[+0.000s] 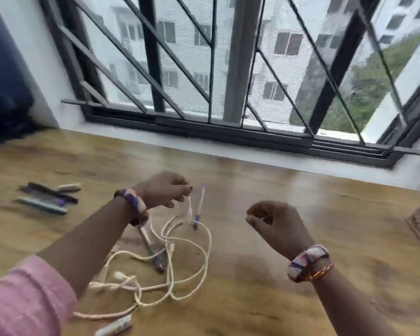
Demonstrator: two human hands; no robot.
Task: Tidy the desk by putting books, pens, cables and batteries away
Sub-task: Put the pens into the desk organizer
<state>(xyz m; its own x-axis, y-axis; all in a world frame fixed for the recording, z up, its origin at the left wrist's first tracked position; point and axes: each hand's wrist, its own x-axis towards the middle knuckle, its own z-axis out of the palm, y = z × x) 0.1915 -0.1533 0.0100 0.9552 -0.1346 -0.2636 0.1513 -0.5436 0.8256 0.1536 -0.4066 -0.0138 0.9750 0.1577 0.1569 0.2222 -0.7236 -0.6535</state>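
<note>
My left hand [164, 189] pinches 1 strand of the thin white cable [180, 260], rest lying in loopy tangles on the glossy wood desk [301, 275]. Right hand [274, 224] is curled; too blurry to see what it holds.

A single head-worn wide-angle view looks forward and down over the wooden counter [252, 214], close above both forearms, facing a barred window [228, 69] at its far edge

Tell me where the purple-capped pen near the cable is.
In the head view, the pen lies on the desk centre-left, just right of the left hand, at the far edge of the tangled white cable.
</note>
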